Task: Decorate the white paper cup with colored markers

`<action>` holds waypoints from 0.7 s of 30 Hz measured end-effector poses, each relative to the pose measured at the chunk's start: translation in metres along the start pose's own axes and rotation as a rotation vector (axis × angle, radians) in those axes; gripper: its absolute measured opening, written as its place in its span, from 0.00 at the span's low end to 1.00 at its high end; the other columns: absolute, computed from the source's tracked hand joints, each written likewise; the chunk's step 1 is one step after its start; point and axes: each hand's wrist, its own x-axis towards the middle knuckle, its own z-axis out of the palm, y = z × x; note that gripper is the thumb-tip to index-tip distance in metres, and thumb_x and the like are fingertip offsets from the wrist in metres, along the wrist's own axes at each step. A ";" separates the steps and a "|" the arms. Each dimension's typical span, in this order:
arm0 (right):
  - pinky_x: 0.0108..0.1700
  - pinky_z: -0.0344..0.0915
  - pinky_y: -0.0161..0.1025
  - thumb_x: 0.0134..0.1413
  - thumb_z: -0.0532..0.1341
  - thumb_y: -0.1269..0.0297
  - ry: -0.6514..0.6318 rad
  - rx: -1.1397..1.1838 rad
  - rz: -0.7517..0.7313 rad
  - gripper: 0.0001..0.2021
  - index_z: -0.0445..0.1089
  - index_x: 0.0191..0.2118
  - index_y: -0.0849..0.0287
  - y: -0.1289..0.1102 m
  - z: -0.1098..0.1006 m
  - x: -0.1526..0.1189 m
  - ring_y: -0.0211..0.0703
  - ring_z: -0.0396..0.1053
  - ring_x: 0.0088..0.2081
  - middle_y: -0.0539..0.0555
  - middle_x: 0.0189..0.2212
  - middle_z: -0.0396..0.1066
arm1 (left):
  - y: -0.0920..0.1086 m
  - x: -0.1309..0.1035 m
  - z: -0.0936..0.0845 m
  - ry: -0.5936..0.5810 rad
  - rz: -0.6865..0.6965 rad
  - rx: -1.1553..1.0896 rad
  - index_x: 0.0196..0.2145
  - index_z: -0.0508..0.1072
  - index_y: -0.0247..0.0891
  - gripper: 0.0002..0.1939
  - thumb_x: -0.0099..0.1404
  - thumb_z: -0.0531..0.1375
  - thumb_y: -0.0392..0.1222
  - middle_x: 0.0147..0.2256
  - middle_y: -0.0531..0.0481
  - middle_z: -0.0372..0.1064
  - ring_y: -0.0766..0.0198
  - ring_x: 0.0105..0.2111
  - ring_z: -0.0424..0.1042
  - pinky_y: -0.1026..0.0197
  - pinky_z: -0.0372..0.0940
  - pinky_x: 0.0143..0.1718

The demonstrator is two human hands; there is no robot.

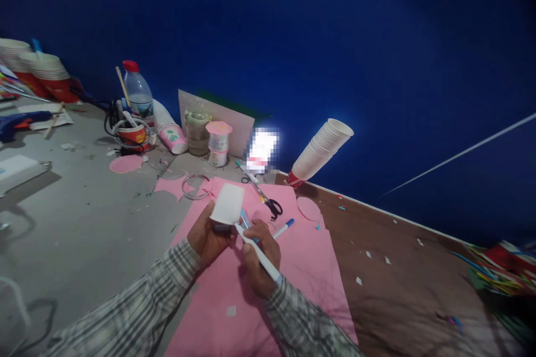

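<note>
- Dim overall; the blue wall (268, 39) sinks toward black at upper right.
- A glaring, pixelated white patch (263, 149) glows against the wall.
- Soft shadows darken the pink sheet (209, 329) beside the right hand (262, 256).
- Stacked cups (48, 71) far left and coloured strips (508, 268) far right look smeared.

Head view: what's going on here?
A person's left hand holds a white cup-like piece. The right hand grips a white pen, its tip at the piece's lower edge; contact is unclear. Both are above pink paper, where scissors lie.
</note>
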 end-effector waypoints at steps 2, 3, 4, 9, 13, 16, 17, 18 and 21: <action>0.43 0.63 0.56 0.49 0.56 0.69 0.017 -0.055 0.026 0.07 0.69 0.34 0.55 0.001 -0.001 0.001 0.54 0.71 0.32 0.51 0.26 0.71 | 0.000 0.000 0.000 -0.028 -0.029 0.020 0.32 0.72 0.26 0.28 0.52 0.50 0.57 0.21 0.35 0.70 0.53 0.17 0.66 0.56 0.61 0.13; 0.43 0.64 0.55 0.49 0.55 0.68 0.030 -0.081 0.042 0.07 0.69 0.34 0.55 0.001 -0.002 0.002 0.55 0.71 0.33 0.52 0.26 0.71 | 0.000 0.000 -0.001 -0.040 -0.041 0.027 0.32 0.72 0.26 0.29 0.51 0.50 0.58 0.21 0.35 0.70 0.52 0.17 0.66 0.55 0.61 0.13; 0.42 0.64 0.54 0.49 0.55 0.68 0.039 -0.095 0.049 0.07 0.69 0.33 0.55 0.001 -0.002 0.003 0.55 0.71 0.34 0.52 0.26 0.71 | 0.000 0.000 -0.001 -0.046 -0.049 0.031 0.31 0.72 0.26 0.29 0.51 0.50 0.58 0.20 0.35 0.70 0.52 0.17 0.66 0.55 0.61 0.13; 0.44 0.64 0.53 0.49 0.56 0.68 0.032 -0.054 0.008 0.06 0.69 0.33 0.55 0.000 -0.003 0.004 0.55 0.71 0.35 0.50 0.24 0.71 | 0.001 0.001 -0.004 -0.031 -0.066 0.027 0.31 0.72 0.27 0.29 0.50 0.50 0.59 0.20 0.37 0.70 0.53 0.17 0.66 0.56 0.61 0.12; 0.44 0.64 0.54 0.49 0.56 0.67 0.041 -0.068 0.029 0.06 0.70 0.33 0.55 0.002 -0.003 0.004 0.54 0.71 0.34 0.51 0.25 0.71 | 0.001 0.000 -0.002 -0.050 -0.098 0.024 0.30 0.72 0.27 0.29 0.50 0.50 0.59 0.20 0.36 0.71 0.53 0.17 0.66 0.56 0.62 0.12; 0.43 0.64 0.54 0.49 0.55 0.67 0.039 -0.074 0.034 0.06 0.69 0.33 0.55 0.003 -0.002 0.004 0.55 0.71 0.33 0.51 0.25 0.71 | 0.001 -0.001 -0.001 -0.049 -0.097 0.014 0.29 0.73 0.27 0.28 0.50 0.50 0.58 0.20 0.36 0.71 0.53 0.17 0.66 0.56 0.62 0.12; 0.44 0.64 0.55 0.49 0.55 0.67 0.037 -0.062 0.024 0.06 0.69 0.33 0.55 0.002 -0.002 0.004 0.54 0.71 0.32 0.50 0.24 0.71 | 0.000 0.000 -0.001 -0.042 -0.090 0.014 0.30 0.73 0.27 0.28 0.50 0.51 0.58 0.20 0.36 0.71 0.53 0.17 0.66 0.57 0.62 0.12; 0.44 0.64 0.55 0.49 0.55 0.67 0.032 -0.046 0.011 0.06 0.69 0.33 0.54 0.001 -0.002 0.004 0.52 0.71 0.31 0.49 0.24 0.70 | 0.000 0.000 -0.001 -0.032 -0.076 0.011 0.30 0.73 0.26 0.28 0.50 0.51 0.58 0.20 0.36 0.70 0.53 0.17 0.66 0.57 0.62 0.12; 0.45 0.63 0.57 0.49 0.55 0.68 0.009 -0.031 -0.009 0.06 0.68 0.31 0.54 -0.001 -0.002 0.005 0.51 0.70 0.29 0.49 0.23 0.70 | 0.000 0.001 -0.001 -0.020 -0.054 0.006 0.32 0.72 0.26 0.28 0.51 0.51 0.57 0.20 0.36 0.70 0.53 0.17 0.67 0.56 0.62 0.12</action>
